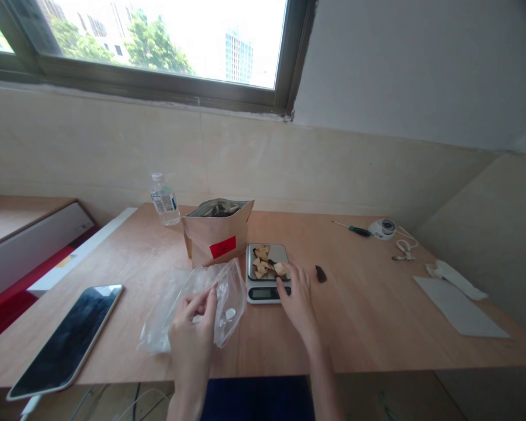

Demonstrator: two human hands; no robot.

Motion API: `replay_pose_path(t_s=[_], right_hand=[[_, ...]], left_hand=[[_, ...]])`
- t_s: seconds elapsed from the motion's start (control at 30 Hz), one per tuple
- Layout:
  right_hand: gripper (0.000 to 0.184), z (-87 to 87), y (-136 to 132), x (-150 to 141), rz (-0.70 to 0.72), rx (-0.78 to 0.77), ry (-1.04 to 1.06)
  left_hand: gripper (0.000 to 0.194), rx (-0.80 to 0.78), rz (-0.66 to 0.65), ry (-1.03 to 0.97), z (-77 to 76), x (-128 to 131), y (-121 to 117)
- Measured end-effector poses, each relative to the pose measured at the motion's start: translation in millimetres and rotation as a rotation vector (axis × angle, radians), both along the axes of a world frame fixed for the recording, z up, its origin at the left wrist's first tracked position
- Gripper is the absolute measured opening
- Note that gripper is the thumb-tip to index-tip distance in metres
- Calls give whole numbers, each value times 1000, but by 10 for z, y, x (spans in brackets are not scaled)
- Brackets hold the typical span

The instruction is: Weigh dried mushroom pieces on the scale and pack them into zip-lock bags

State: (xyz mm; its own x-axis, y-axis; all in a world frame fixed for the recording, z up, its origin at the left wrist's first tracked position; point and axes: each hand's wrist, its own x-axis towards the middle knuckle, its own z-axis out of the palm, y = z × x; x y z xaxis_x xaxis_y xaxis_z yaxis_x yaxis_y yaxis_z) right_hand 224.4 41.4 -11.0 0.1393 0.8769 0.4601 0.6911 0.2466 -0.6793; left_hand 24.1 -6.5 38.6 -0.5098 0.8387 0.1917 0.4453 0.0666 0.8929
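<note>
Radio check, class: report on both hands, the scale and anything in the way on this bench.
Left hand pinching clear plastic bag. Right hand at edge of digital scale tray, by pale dried pieces. Kraft pouch behind scale; dark piece to its right.

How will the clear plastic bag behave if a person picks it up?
The clear plastic bag will probably feel light and floppy: it lies creased and slumped against the left hand. Its thin film may slide easily on the smooth wooden table. The pale lumps inside could shift when lifted.
</note>
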Motion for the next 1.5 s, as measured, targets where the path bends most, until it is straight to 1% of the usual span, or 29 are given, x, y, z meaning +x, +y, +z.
replay_pose_path(t_s=[0.07,0.13,0.2,0.23,0.27,0.33,0.37,0.43,0.5,0.53,0.57,0.63,0.67,0.73,0.8,0.87,0.93,1.03,1.1,1.17,1.23,1.27,1.37,1.4,1.43,1.5], right_hand=[[35,-87,169,85,34,5,-104],[33,-140,273,132,52,-3,-153],[29,-131,308,147,22,-15,-161],[28,-95,300,143,-3,-19,-140],[29,-37,274,131,-24,-21,-93],[31,143,176,78,-19,-27,77],[32,258,110,36,11,-37,181],[31,505,-37,-75,127,-88,347],[31,724,-169,-206,256,-170,390],[32,807,-219,-270,293,-206,385],[34,868,-255,-325,319,-234,366],[37,926,-278,-403,335,-261,302],[38,925,-266,-422,326,-255,270],[35,866,-198,-423,268,-195,242],[32,736,-85,-396,166,-104,236],[28,553,44,-371,95,-48,154],[24,350,159,-366,82,-50,-28],[29,97,261,-382,61,-78,-257],[28,1,285,-383,35,-78,-304],[26,-19,282,-366,36,-53,-257],[24,57,249,-341,56,-20,-122],[23,133,218,-331,62,-3,-37],[24,485,60,-327,52,55,173],[25,617,-4,-332,70,72,196],[26,740,-65,-336,121,76,182],[28,913,-144,-328,238,61,111]], left_hand=[[42,50,-27,63,-12,73,40],[39,59,-69,69,-24,137,78],[37,32,-106,50,-34,185,109],[37,16,-118,37,-39,204,121],[36,2,-124,22,-42,222,130],[37,-23,-128,-3,-42,253,145],[37,-37,-130,-13,-38,268,150],[39,-71,-144,-33,-22,294,155],[40,-105,-167,-68,-1,308,155],[40,-120,-182,-97,7,308,154],[41,-131,-196,-135,13,303,151],[43,-135,-210,-225,14,280,145],[44,-134,-207,-265,11,262,142],[45,-129,-181,-315,4,221,135],[47,-137,-156,-310,3,183,126],[47,-146,-145,-279,8,158,118],[47,-154,-148,-259,11,149,115],[48,-172,-154,-254,-2,151,120],[50,-191,-150,-247,-17,152,127],[52,-197,-146,-239,-29,151,133],[52,-189,-149,-237,-35,153,137],[52,-186,-153,-236,-36,157,138],[51,-183,-163,-241,-35,181,143],[51,-180,-168,-258,-35,190,144],[50,-174,-174,-287,-36,196,146],[50,-164,-183,-372,-40,197,151]])
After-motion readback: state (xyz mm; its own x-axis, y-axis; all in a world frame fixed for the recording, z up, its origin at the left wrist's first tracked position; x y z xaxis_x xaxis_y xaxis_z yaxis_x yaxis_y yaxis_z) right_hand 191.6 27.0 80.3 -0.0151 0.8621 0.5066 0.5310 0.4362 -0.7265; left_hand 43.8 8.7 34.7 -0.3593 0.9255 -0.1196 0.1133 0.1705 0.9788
